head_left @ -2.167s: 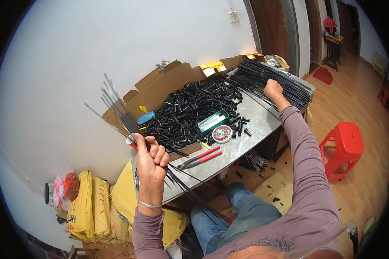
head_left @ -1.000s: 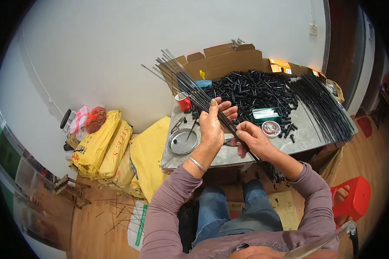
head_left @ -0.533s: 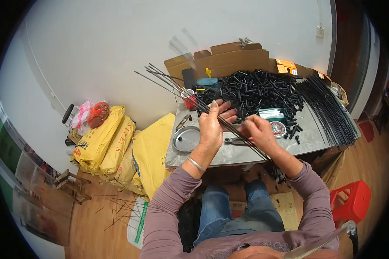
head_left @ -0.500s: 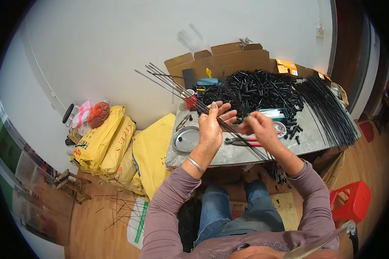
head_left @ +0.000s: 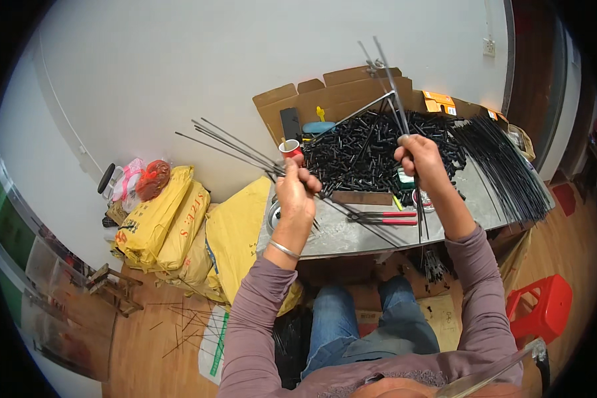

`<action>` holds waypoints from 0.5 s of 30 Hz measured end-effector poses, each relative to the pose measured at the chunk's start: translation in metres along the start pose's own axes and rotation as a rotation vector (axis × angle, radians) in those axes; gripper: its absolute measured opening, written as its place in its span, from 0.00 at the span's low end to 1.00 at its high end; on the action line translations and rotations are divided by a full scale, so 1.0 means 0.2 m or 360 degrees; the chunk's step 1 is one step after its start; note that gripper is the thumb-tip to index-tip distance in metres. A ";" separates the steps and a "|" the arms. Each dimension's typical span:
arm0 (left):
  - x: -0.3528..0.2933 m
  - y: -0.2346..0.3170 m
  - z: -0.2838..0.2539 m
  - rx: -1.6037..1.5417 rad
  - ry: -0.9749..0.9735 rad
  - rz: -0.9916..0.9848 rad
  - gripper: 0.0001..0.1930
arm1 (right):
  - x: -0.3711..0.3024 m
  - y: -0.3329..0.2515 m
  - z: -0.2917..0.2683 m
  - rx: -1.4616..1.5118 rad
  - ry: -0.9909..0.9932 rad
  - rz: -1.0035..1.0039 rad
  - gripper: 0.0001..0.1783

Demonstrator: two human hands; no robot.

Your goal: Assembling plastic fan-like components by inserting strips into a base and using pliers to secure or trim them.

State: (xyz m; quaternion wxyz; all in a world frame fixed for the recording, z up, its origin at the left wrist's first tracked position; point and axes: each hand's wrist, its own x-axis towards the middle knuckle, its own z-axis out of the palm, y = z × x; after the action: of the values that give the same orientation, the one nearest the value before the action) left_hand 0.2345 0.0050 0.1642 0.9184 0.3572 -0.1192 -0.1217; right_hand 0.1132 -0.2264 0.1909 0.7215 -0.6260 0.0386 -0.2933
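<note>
My left hand [head_left: 296, 196] is closed around a loose bunch of thin black rods [head_left: 241, 142], which slant from upper left to lower right over the table's front edge. In my right hand [head_left: 420, 159], fingers pinched, a few more rods [head_left: 398, 106] stand nearly upright, their lower ends hanging below the fist. Under the hands lie red-handled pliers [head_left: 395, 222] and a dark brown bar [head_left: 363, 198]. Behind them spreads a heap of short black tubular parts [head_left: 341, 162]. A round metal dish [head_left: 270, 217] is mostly hidden behind my left hand.
A red and white cup [head_left: 289, 148] stands at the heap's left. Many long black rods [head_left: 504, 176] lie along the table's right side. Cardboard [head_left: 351, 89] walls the back. Yellow sacks [head_left: 162, 212] are stacked at left; a red stool [head_left: 544, 308] stands at right.
My hands have moved apart: the left shifted left and down, the right rose and moved right. Some rods now stand upright in the right hand. The brown bar is now uncovered.
</note>
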 end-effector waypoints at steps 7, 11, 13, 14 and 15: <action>-0.06 -0.06 0.10 0.0188 -0.0149 -0.0195 0.21 | -0.16 -0.01 0.23 -0.0341 -0.0348 0.0234 0.09; -0.07 -0.07 0.17 0.0233 -0.0308 -0.0321 0.21 | -0.31 0.02 0.33 -0.0451 -0.0626 0.0295 0.09; -0.07 -0.05 0.18 0.0282 -0.0318 -0.0305 0.20 | -0.37 0.02 0.34 -0.0577 -0.0662 0.0300 0.09; -0.06 -0.05 0.17 0.0249 -0.0302 -0.0306 0.17 | -0.38 0.03 0.33 -0.0597 -0.0679 0.0311 0.09; -0.05 -0.05 0.16 0.0214 -0.0291 -0.0309 0.15 | -0.38 0.03 0.31 -0.0597 -0.0675 0.0316 0.09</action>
State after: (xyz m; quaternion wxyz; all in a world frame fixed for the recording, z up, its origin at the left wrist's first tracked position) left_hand 0.2143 -0.0190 0.1796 0.8615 0.4153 -0.1753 -0.2337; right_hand 0.0787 -0.1365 0.1745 0.6104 -0.7889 0.0018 -0.0717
